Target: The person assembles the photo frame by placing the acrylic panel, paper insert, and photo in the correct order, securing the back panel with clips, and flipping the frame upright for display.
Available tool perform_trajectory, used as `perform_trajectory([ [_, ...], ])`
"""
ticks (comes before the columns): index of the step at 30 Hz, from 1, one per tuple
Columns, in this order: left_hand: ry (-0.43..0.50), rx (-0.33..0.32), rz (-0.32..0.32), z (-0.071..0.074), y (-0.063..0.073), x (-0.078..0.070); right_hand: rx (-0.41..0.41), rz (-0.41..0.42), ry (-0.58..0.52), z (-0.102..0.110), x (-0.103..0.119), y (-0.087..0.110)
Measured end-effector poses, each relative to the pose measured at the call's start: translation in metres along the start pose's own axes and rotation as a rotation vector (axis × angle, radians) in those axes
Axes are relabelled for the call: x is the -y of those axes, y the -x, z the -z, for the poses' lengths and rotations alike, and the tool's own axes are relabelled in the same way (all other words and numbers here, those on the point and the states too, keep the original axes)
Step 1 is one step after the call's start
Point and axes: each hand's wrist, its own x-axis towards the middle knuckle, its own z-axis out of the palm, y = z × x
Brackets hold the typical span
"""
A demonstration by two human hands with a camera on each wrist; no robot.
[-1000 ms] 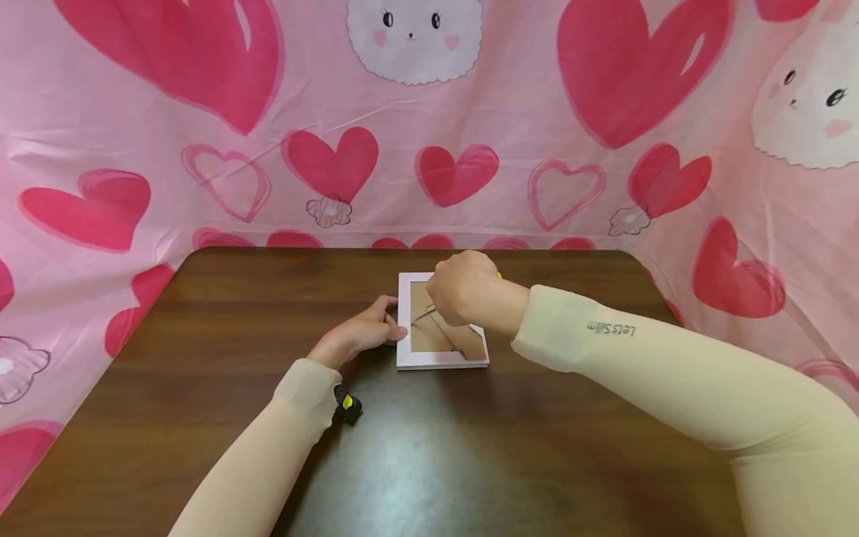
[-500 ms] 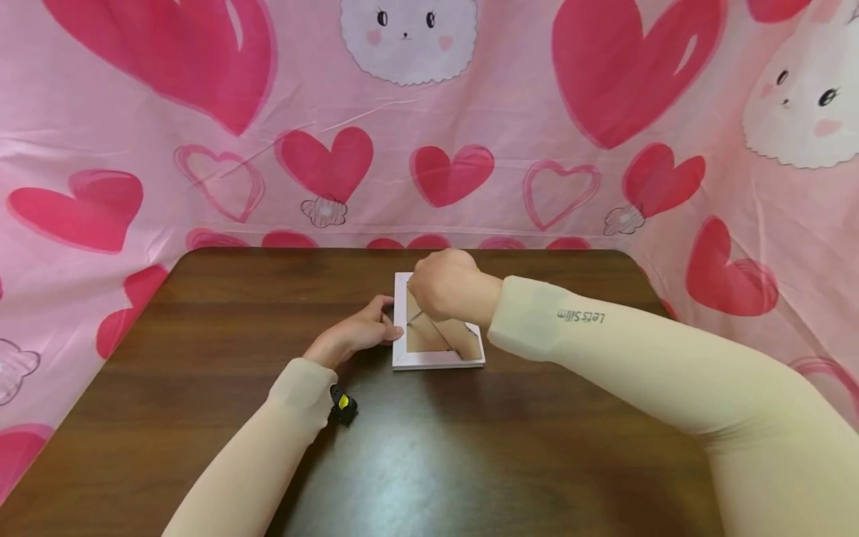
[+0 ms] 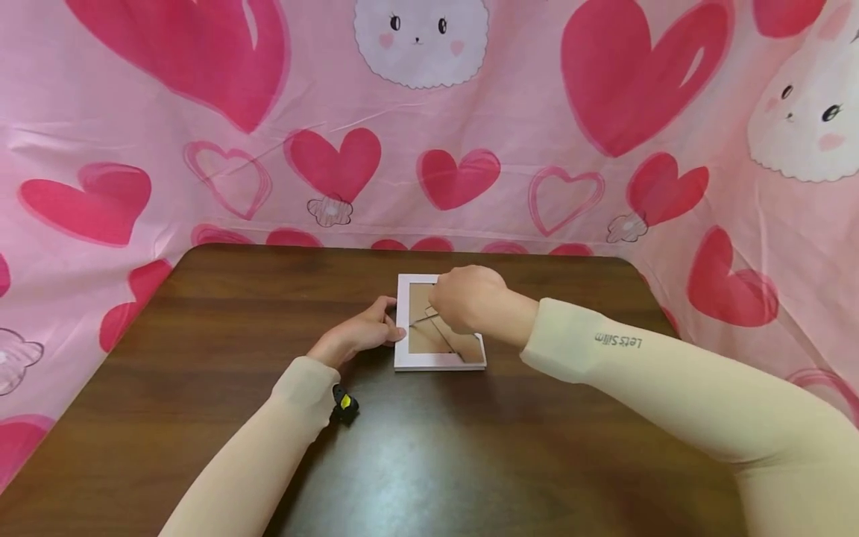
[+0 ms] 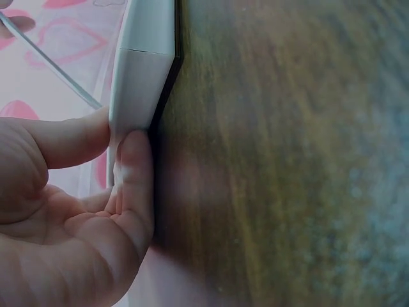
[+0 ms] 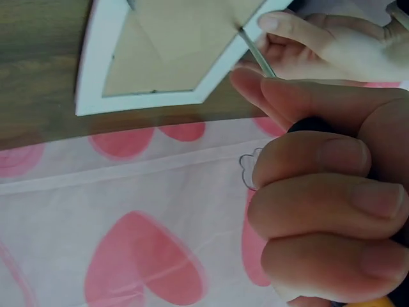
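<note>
A white picture frame (image 3: 439,362) lies on the table with its beige backing panel (image 3: 423,339) facing up. My left hand (image 3: 365,327) holds its left edge. In the left wrist view, the thumb (image 4: 73,137) sits at the upper rim and the curled fingers (image 4: 135,173) press the side wall. Above the frame, my right hand (image 3: 468,298) grips a screwdriver, its thin metal shaft (image 5: 257,54) pointing down-left. The tip meets the panel's left border, close to my left thumb. Most of the dark handle is hidden in my fist; a bit of yellow-orange (image 5: 377,302) shows below it.
The dark brown wooden table (image 3: 235,358) stretches around the frame. Behind and beside it hangs a pink cloth (image 3: 523,134) with hearts and rabbit faces. A small black and yellow device (image 3: 345,405) is worn at my left wrist.
My right hand shifted left over the frame, then came back right and a little nearer, uncovering the screwdriver shaft again. The left hand and the frame stayed in place.
</note>
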Motion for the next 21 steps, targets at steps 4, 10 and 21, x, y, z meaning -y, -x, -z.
perform_trajectory([
  [4,0.006,0.001,0.012,-0.001,0.000,-0.001,-0.015,0.001,-0.034,-0.012,-0.007,0.002],
  [10,0.019,0.004,0.003,-0.003,0.000,0.000,-0.018,0.047,-0.135,-0.032,-0.021,0.005],
  [21,0.013,0.006,0.001,-0.002,-0.002,-0.001,-0.137,0.103,-0.210,-0.066,-0.033,0.011],
])
